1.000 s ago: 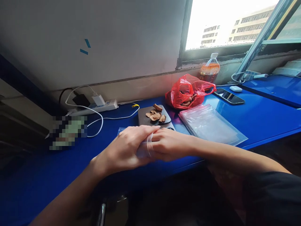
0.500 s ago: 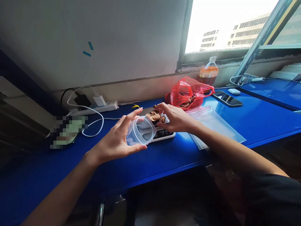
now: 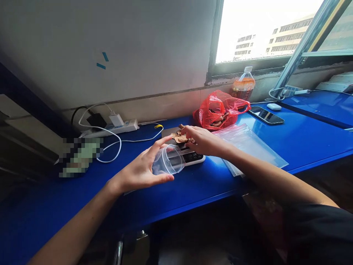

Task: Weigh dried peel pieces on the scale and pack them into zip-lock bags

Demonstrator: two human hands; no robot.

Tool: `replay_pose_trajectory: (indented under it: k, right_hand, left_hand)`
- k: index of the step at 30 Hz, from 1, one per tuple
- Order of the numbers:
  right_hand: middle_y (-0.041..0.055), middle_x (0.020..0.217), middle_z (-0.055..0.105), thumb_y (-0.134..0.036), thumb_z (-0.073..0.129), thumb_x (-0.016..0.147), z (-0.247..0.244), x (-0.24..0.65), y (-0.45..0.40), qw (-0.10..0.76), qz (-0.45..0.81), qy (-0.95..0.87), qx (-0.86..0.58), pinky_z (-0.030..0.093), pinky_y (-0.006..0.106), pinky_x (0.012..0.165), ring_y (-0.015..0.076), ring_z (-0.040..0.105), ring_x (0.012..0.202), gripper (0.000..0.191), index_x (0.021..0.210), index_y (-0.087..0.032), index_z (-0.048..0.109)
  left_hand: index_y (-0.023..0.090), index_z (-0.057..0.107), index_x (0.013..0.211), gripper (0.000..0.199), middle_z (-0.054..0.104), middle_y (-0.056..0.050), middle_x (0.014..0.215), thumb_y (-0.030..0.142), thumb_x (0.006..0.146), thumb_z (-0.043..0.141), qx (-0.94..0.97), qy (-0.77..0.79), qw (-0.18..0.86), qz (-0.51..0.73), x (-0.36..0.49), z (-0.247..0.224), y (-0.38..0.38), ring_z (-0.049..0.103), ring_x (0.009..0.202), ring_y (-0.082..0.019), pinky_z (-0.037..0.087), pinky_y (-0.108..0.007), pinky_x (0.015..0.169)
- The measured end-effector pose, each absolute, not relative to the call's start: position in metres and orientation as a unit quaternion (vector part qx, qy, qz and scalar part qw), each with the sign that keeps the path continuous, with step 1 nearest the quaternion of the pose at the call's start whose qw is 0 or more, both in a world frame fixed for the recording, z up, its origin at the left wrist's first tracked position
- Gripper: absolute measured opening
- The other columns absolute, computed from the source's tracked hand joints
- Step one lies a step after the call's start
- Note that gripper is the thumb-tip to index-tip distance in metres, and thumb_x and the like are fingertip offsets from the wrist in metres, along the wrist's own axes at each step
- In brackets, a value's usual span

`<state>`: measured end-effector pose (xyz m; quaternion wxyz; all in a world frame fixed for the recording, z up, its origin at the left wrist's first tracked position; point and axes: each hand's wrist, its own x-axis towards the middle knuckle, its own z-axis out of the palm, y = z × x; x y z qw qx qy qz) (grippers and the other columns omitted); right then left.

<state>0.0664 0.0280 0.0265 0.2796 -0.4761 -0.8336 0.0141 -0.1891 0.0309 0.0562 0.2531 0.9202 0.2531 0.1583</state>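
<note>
My left hand (image 3: 140,167) is wrapped round a clear plastic cup (image 3: 173,160), which lies tilted on its side with its mouth facing right. Brown dried slices (image 3: 179,137) rest on a kitchen scale (image 3: 164,133) just behind the cup. Over the scale's right side, my right hand (image 3: 205,141) has its fingers curled down on the slices; its fingertips are partly hidden. Part of the scale's dark button panel (image 3: 190,157) shows between cup and right hand.
Behind the scale sits a red plastic bag (image 3: 211,112) with more dried pieces. Clear zip bags (image 3: 253,147) lie to the right, near a phone (image 3: 267,115), a white case (image 3: 274,106) and a drink bottle (image 3: 244,86). A power strip (image 3: 127,126) with cables stands left.
The cup and my left hand have shifted slightly right and down. My right hand has lowered a little onto the slices, its fingers closer together.
</note>
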Motion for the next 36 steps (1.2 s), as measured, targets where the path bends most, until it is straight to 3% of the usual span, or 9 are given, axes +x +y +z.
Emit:
replay_pose_trajectory:
  k: [4,9,15,19,23,29,36]
  right_hand:
    - [0.0107,0.108,0.061,0.000,0.051,0.078,0.026,0.064,0.028,0.265,0.026,-0.839,-0.474,0.044,0.033,0.082,0.0200,0.056,0.096,0.033,0.107,-0.016,0.053]
    - [0.0135,0.109,0.058,-0.020,0.061,0.084,0.038,0.081,0.026,0.297,-0.028,-0.836,-0.460,0.044,0.039,0.089,0.0247,0.053,0.101,0.028,0.110,-0.014,0.054]
    - [0.0119,0.103,0.064,-0.021,0.065,0.083,0.054,0.104,0.025,0.224,-0.019,-0.831,-0.509,0.044,0.035,0.081,0.0246,0.056,0.098,0.028,0.109,-0.013,0.058]
    - [0.0084,0.092,0.066,-0.009,0.058,0.084,0.047,0.099,0.029,0.172,0.030,-0.849,-0.499,0.043,0.027,0.071,0.0182,0.058,0.084,0.023,0.106,-0.013,0.061]
    - [0.0051,0.085,0.065,-0.014,0.059,0.085,0.048,0.097,0.028,0.209,0.041,-0.844,-0.493,0.041,0.024,0.063,0.0142,0.058,0.073,0.017,0.102,-0.014,0.062]
    - [0.0011,0.079,0.066,-0.021,0.060,0.084,0.067,0.082,0.002,0.247,0.275,-0.868,-0.333,0.044,0.021,0.060,0.0102,0.059,0.069,0.017,0.099,-0.014,0.064]
    - [-0.0014,0.070,0.062,-0.021,0.065,0.084,0.050,0.037,-0.013,0.333,0.277,-0.859,-0.273,0.043,0.020,0.057,0.0082,0.054,0.060,0.008,0.082,-0.015,0.060]
  left_hand:
    - [0.036,0.015,0.151,0.096,0.054,-0.013,0.138,0.040,0.077,0.076,0.922,0.247,0.246,0.170,-0.186,0.055,0.030,0.051,0.131,-0.032,0.048,-0.048,0.103]
    - [0.036,0.015,0.151,0.096,0.056,-0.013,0.135,0.042,0.077,0.076,0.924,0.252,0.237,0.160,-0.184,0.054,0.030,0.051,0.130,-0.032,0.045,-0.049,0.105]
    - [0.035,0.015,0.151,0.095,0.057,-0.012,0.134,0.044,0.077,0.075,0.925,0.259,0.230,0.155,-0.186,0.052,0.031,0.055,0.126,-0.030,0.047,-0.047,0.103]
    - [0.036,0.012,0.152,0.097,0.056,-0.012,0.136,0.043,0.077,0.075,0.928,0.259,0.220,0.150,-0.185,0.051,0.030,0.052,0.129,-0.032,0.045,-0.050,0.105]
    - [0.035,0.006,0.152,0.103,0.054,-0.014,0.137,0.044,0.076,0.075,0.931,0.255,0.219,0.145,-0.185,0.051,0.030,0.050,0.131,-0.033,0.042,-0.053,0.107]
    - [0.037,0.005,0.152,0.103,0.051,-0.015,0.140,0.048,0.076,0.075,0.928,0.240,0.233,0.166,-0.184,0.051,0.028,0.053,0.128,-0.033,0.043,-0.052,0.106]
    - [0.038,0.006,0.151,0.103,0.045,-0.014,0.146,0.041,0.076,0.076,0.925,0.213,0.260,0.179,-0.181,0.052,0.023,0.053,0.127,-0.033,0.045,-0.052,0.105]
